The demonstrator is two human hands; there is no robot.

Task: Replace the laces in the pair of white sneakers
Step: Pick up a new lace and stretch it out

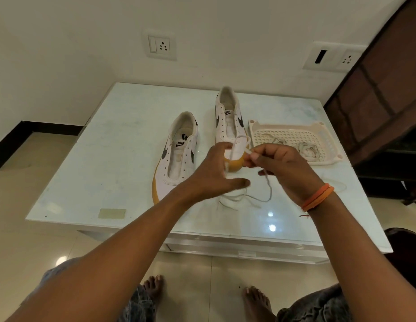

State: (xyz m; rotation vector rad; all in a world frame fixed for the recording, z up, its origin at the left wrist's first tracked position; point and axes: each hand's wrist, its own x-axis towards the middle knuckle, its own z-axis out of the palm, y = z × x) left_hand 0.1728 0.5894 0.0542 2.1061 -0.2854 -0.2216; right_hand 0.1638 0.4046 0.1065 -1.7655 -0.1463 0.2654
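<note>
We pinch a pale lace (pixel 267 182) in our right hand (pixel 281 168) over the white, gum-soled sneaker (pixel 228 122); our left hand (pixel 214 173) hangs relaxed, holding nothing.

A pale glossy table (pixel 105 159) carries it all. Left of the fingers (pixel 253 156), one white sneaker (pixel 177 156) lies flat, its eyelets bare. Just beyond the fingers sits the second sneaker (pixel 228 119), toe partly hidden behind them. Right of the fingers, a cream perforated tray (pixel 293 129) rests on the tabletop. Below the fingers, toward the near edge, a loose white lace (pixel 237 198) trails across the surface. Near the table's front left corner, a small beige sticker (pixel 112 213).
</note>
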